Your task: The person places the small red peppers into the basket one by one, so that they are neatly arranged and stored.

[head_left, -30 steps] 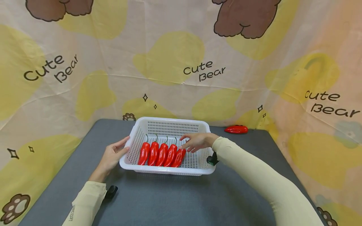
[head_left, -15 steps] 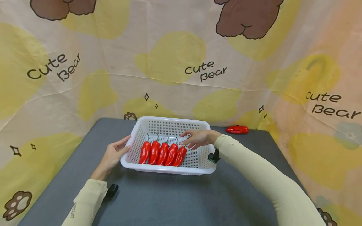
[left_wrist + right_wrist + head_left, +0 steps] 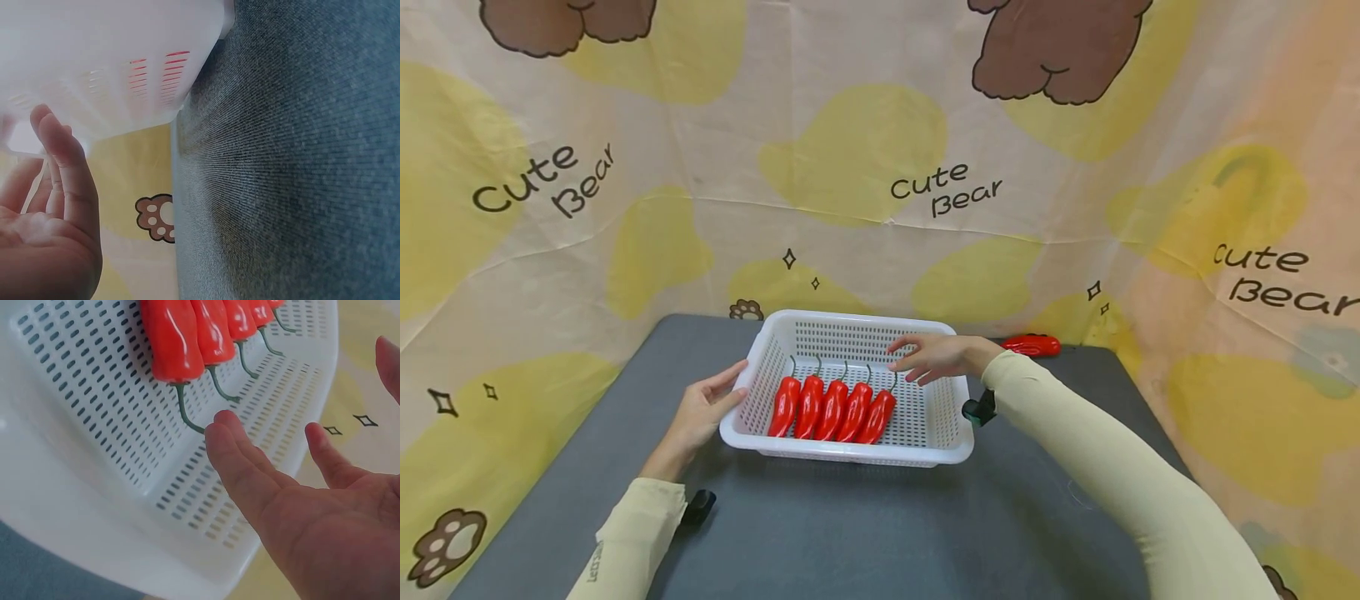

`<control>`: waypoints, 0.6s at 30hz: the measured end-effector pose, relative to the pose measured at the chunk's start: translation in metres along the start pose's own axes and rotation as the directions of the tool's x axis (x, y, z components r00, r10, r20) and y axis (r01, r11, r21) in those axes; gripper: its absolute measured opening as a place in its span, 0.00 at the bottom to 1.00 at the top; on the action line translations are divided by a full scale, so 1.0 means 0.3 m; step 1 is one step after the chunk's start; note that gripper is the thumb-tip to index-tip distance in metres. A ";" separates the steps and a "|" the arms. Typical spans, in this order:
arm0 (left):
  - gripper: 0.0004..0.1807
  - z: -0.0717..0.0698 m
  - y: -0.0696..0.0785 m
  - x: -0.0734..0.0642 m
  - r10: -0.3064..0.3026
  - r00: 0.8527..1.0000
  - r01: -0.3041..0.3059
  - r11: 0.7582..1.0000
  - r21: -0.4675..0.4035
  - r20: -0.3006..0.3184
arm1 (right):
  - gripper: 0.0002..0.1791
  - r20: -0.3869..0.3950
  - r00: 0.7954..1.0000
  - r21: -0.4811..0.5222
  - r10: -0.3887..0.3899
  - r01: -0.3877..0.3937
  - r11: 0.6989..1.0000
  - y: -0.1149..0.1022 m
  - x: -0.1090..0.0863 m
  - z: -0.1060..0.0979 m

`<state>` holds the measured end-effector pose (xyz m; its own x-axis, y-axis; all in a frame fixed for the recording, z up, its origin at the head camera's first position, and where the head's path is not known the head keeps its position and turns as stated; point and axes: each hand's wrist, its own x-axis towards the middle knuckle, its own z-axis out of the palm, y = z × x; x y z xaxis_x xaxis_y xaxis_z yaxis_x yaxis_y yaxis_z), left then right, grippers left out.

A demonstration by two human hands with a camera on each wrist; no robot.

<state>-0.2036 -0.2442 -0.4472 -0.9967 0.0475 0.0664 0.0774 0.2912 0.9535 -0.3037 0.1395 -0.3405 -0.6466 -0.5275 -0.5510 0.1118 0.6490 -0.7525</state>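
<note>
A white perforated plastic basket [image 3: 850, 454] stands on the grey table, with several red chili peppers [image 3: 832, 408] side by side in it, green stems pointing to the far side. My left hand [image 3: 696, 417] holds the basket's left rim; in the left wrist view the bent fingers [image 3: 69, 169] meet the rim from outside. Over the basket's right half hovers my right hand [image 3: 936, 356], fingers spread and holding nothing. In the right wrist view its fingertips [image 3: 219, 434] appear close to the stem of the rightmost pepper [image 3: 172, 344]; contact is unclear.
Another red pepper [image 3: 1030, 345] lies at the table's back right, partly behind my right forearm. A printed cloth [image 3: 850, 167] hangs behind and beside the grey table [image 3: 850, 533].
My right hand has lifted off the rightmost pepper and moved right and slightly back, uncovering its stem. The left hand stays at the rim.
</note>
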 end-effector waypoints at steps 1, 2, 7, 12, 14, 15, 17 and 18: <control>0.35 0.000 0.001 -0.001 0.001 1.000 -0.001 1.000 0.002 -0.002 | 0.40 -0.005 1.000 -0.003 -0.004 0.004 1.000 -0.001 -0.005 -0.003; 0.34 0.000 0.003 -0.002 0.000 1.000 0.000 1.000 0.006 -0.005 | 0.41 -0.009 1.000 -0.003 -0.004 0.004 1.000 -0.001 -0.009 -0.006; 0.34 0.001 0.003 -0.004 0.001 1.000 0.000 1.000 0.019 -0.011 | 0.41 -0.032 0.999 0.004 -0.003 0.004 1.000 -0.003 -0.028 -0.016; 0.35 0.001 0.000 -0.002 0.009 1.000 -0.009 1.000 0.000 -0.009 | 0.39 -0.040 0.999 0.008 -0.027 0.027 1.000 -0.010 -0.047 -0.036; 0.34 0.001 -0.001 0.000 0.014 1.000 -0.014 1.000 -0.009 -0.006 | 0.37 -0.044 0.998 0.015 -0.036 0.037 0.999 -0.011 -0.054 -0.045; 0.34 0.001 -0.002 0.000 0.016 1.000 -0.017 1.000 -0.014 -0.005 | 0.37 -0.045 0.998 0.021 -0.040 0.041 0.999 -0.011 -0.059 -0.050; 0.34 0.001 -0.003 0.001 0.018 1.000 -0.018 1.000 -0.022 -0.002 | 0.35 -0.049 0.997 0.024 -0.051 0.052 0.998 -0.010 -0.067 -0.060; 0.34 0.001 -0.004 0.001 0.018 1.000 -0.018 1.000 -0.025 0.000 | 0.35 -0.051 0.997 0.030 -0.057 0.058 0.998 -0.008 -0.070 -0.064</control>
<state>-0.2038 -0.2444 -0.4484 -0.9951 0.0524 0.0840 0.0950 0.2665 0.9592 -0.3049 0.1595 -0.3200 -0.6896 -0.5347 -0.4884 0.0967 0.6004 -0.7938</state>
